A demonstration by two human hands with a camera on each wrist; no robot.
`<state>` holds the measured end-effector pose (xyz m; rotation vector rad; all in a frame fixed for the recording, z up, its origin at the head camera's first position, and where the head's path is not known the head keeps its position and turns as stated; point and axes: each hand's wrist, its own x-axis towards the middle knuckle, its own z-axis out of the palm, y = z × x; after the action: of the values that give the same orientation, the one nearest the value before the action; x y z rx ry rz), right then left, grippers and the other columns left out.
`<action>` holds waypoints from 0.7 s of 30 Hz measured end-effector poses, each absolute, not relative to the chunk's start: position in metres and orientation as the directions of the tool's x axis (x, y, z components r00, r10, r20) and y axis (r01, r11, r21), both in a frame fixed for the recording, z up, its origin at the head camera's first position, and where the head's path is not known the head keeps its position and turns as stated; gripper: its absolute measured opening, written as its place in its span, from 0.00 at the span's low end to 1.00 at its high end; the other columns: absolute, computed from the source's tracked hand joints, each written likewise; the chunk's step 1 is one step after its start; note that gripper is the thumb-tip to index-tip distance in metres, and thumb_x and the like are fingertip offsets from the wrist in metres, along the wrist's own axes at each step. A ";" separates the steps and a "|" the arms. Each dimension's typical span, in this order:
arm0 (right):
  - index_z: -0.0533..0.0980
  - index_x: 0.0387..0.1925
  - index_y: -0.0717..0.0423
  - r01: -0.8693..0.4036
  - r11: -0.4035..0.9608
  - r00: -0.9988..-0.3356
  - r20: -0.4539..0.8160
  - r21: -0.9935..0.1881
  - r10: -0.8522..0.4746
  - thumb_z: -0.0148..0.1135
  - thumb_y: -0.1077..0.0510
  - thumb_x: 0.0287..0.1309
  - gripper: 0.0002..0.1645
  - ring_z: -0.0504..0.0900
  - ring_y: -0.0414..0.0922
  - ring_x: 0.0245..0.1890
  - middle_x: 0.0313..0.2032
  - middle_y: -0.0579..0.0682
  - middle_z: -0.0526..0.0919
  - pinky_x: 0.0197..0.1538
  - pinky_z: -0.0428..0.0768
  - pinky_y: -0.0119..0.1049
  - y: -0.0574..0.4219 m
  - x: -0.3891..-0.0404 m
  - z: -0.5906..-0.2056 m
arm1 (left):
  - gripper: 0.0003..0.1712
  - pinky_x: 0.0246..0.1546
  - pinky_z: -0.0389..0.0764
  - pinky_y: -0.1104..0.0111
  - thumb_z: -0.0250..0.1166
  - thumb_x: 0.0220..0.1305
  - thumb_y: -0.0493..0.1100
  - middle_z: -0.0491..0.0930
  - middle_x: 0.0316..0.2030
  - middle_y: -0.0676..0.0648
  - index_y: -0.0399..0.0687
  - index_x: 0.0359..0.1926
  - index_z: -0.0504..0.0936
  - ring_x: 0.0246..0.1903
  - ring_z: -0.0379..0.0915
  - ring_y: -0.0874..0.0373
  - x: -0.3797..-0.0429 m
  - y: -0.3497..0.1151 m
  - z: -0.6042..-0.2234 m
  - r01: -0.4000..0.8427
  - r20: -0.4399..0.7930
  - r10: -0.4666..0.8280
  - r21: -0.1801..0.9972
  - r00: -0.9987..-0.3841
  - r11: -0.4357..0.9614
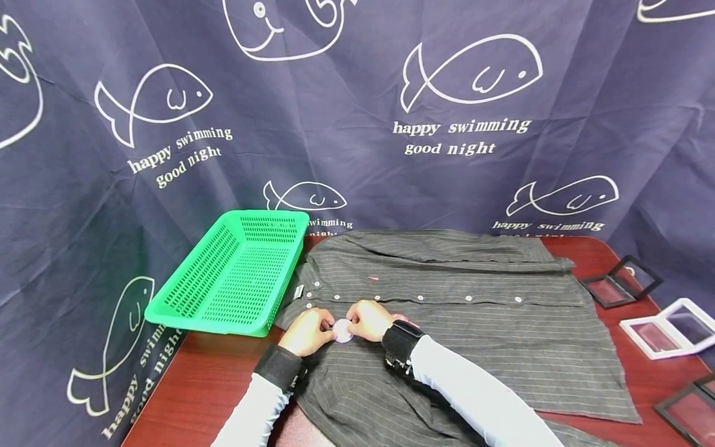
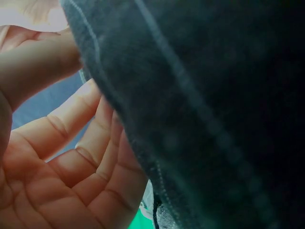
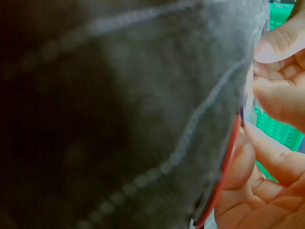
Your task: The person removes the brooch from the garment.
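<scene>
A small, round, whitish-purple disc point(image 1: 343, 331) is pinched between both hands, low over a dark grey striped shirt point(image 1: 486, 338). My left hand point(image 1: 307, 331) grips its left edge with thumb and fingers. From the other side, the fingertips of my right hand point(image 1: 368, 320) hold the right edge. In the left wrist view, shirt cloth point(image 2: 190, 119) covers much of the picture beside the left hand point(image 2: 71, 171). The right wrist view has a red-edged item point(image 3: 221, 176) next to the right hand's curled fingers; most of it is hidden behind cloth.
The shirt, with a row of white buttons point(image 1: 420, 298), lies spread on a red-brown table point(image 1: 201, 379). A green basket point(image 1: 203, 324) stands at left. Opened flat cases, one black point(image 1: 614, 301) and one white point(image 1: 650, 354), sit near the right edge. Behind hangs a blue curtain point(image 1: 357, 124).
</scene>
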<state>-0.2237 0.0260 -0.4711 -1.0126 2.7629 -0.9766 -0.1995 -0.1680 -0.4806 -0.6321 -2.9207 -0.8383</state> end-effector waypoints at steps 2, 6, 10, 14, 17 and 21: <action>0.82 0.27 0.63 -0.559 0.600 -0.793 0.159 -0.572 -0.588 0.66 0.66 0.42 0.05 0.70 0.34 0.20 0.19 0.48 0.82 0.26 0.67 0.24 0.026 -0.224 -0.471 | 0.09 0.29 0.73 0.70 0.71 0.46 0.34 0.80 0.24 0.46 0.40 0.30 0.80 0.27 0.77 0.55 -0.200 -0.168 -0.481 0.398 0.149 0.376 0.500 -0.915 0.769; 0.80 0.25 0.63 -0.536 0.616 -0.809 0.144 -0.577 -0.570 0.67 0.68 0.40 0.05 0.71 0.35 0.20 0.19 0.49 0.82 0.25 0.67 0.25 0.025 -0.224 -0.471 | 0.09 0.29 0.73 0.70 0.71 0.46 0.34 0.80 0.24 0.46 0.40 0.30 0.80 0.27 0.77 0.54 -0.200 -0.168 -0.481 0.403 0.157 0.377 0.503 -0.913 0.765; 0.79 0.24 0.61 -0.523 0.625 -0.818 0.134 -0.580 -0.560 0.68 0.67 0.39 0.06 0.71 0.37 0.22 0.20 0.49 0.81 0.26 0.68 0.27 0.024 -0.225 -0.471 | 0.08 0.29 0.74 0.70 0.72 0.46 0.35 0.80 0.25 0.47 0.41 0.29 0.81 0.27 0.77 0.55 -0.201 -0.167 -0.480 0.412 0.167 0.381 0.495 -0.909 0.765; 0.78 0.24 0.60 -0.517 0.626 -0.821 0.130 -0.584 -0.557 0.69 0.67 0.38 0.07 0.71 0.38 0.23 0.20 0.49 0.80 0.27 0.68 0.27 0.024 -0.225 -0.470 | 0.07 0.30 0.73 0.71 0.72 0.48 0.36 0.79 0.25 0.48 0.42 0.29 0.81 0.28 0.76 0.56 -0.201 -0.166 -0.480 0.420 0.173 0.387 0.493 -0.906 0.762; 0.78 0.24 0.60 -0.521 0.616 -0.817 0.138 -0.591 -0.559 0.69 0.68 0.39 0.07 0.71 0.38 0.22 0.20 0.48 0.79 0.27 0.67 0.27 0.024 -0.225 -0.469 | 0.06 0.29 0.73 0.71 0.72 0.48 0.36 0.79 0.25 0.50 0.43 0.28 0.82 0.28 0.75 0.57 -0.202 -0.166 -0.479 0.420 0.173 0.388 0.499 -0.905 0.758; 0.77 0.24 0.60 -0.531 0.603 -0.813 0.158 -0.595 -0.561 0.68 0.68 0.40 0.08 0.71 0.37 0.22 0.20 0.48 0.79 0.28 0.68 0.27 0.024 -0.224 -0.470 | 0.05 0.29 0.72 0.72 0.71 0.48 0.35 0.78 0.25 0.50 0.44 0.28 0.82 0.27 0.74 0.58 -0.202 -0.166 -0.480 0.430 0.181 0.394 0.495 -0.901 0.755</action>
<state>-0.2244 0.0235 -0.4697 -0.9447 2.7721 -1.0060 -0.2022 -0.1660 -0.4802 -0.6777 -2.8816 -0.8379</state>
